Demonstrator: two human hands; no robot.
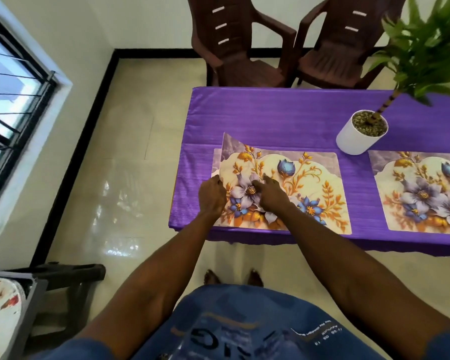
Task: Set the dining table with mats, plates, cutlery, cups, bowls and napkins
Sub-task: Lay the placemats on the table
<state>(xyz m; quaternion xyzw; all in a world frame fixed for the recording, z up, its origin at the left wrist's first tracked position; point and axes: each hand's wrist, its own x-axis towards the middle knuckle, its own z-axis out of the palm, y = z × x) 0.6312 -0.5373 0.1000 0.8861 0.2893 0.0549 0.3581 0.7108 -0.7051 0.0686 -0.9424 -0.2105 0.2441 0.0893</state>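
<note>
A stack of floral mats [309,183] lies on the purple tablecloth [270,115] near the table's left end. The top mat's left edge is lifted and its far left corner curls up, showing another mat beneath. My left hand [212,196] pinches that lifted left edge. My right hand [270,194] rests on the mat just beside it, a finger pointing onto the purple flower. A single floral mat [424,193] lies flat farther right.
A white pot with a green plant [361,132] stands between the mats at the back. Two brown plastic chairs [244,48] face the table's far side. A dark stool [63,287] and a white red-patterned plate [0,307] sit at lower left.
</note>
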